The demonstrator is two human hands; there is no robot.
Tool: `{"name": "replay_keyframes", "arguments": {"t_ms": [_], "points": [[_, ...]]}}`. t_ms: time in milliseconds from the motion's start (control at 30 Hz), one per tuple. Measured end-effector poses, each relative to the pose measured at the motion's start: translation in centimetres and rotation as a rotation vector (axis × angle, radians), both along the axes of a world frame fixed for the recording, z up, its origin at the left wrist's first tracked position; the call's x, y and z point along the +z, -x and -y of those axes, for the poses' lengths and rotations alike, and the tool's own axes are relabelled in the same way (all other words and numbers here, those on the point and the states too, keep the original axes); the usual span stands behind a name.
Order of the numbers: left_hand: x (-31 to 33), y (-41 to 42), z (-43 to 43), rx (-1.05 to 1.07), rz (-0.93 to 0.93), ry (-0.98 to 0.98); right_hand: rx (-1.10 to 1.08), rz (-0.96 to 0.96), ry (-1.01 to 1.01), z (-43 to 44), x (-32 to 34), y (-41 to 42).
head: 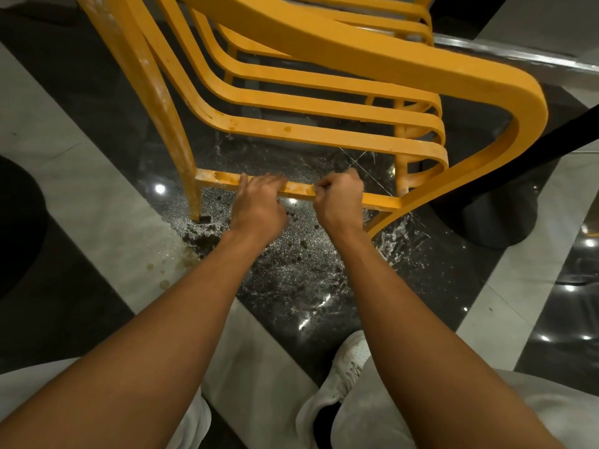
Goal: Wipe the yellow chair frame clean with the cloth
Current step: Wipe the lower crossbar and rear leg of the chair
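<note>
The yellow chair frame (324, 102) stands on the floor before me, a stack of curved yellow slats streaked with white and brown grime. Its low crossbar (220, 179) runs between the front legs. My left hand (259, 202) lies over the middle of this crossbar, fingers curled across its top. My right hand (340, 199) is curled into a fist around the same bar, a little to the right. A small pale bit shows between its fingertips. No cloth is clearly visible in either hand.
The glossy black floor (291, 273) under the chair is spattered with white specks and dark clumps. Grey floor stripes (81, 196) run diagonally on both sides. A black pedestal base (492, 218) stands at the right. My white shoe (350, 361) and grey trousers are below.
</note>
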State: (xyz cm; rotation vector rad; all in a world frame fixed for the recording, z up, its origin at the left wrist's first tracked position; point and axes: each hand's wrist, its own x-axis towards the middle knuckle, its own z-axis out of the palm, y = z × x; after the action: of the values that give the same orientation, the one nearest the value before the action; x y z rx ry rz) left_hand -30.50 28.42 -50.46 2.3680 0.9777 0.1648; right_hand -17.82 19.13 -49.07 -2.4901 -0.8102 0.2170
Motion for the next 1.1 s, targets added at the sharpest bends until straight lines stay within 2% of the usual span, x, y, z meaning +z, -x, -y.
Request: {"name": "replay_keyframes", "arguments": {"t_ms": [100,267,467,600,800,967,1100], "points": [[0.1,0.0,0.0,-0.007,-0.008,-0.015,0.122,-0.022,0.013,0.2,-0.5,0.6],[0.2,0.2,0.0,-0.006,0.003,-0.009,-0.043,-0.076,-0.042,0.3,-0.8,-1.0],[0.3,0.2,0.1,-0.005,-0.001,-0.005,0.118,-0.064,0.02,0.2,-0.4,0.3],[0.3,0.3,0.1,-0.006,0.016,-0.009,-0.031,-0.057,-0.035,-0.1,-0.4,-0.8],[0.1,0.4,-0.1,-0.014,0.019,0.014,0.113,-0.055,0.024,0.0,-0.2,0.5],[0.0,0.4,-0.2,-0.013,0.019,0.016,0.008,-0.04,-0.009,-0.6,-0.1,-0.2],[0.0,0.4,-0.2,-0.013,0.021,0.02,0.146,-0.035,0.019,0.2,-0.2,0.7]]}}
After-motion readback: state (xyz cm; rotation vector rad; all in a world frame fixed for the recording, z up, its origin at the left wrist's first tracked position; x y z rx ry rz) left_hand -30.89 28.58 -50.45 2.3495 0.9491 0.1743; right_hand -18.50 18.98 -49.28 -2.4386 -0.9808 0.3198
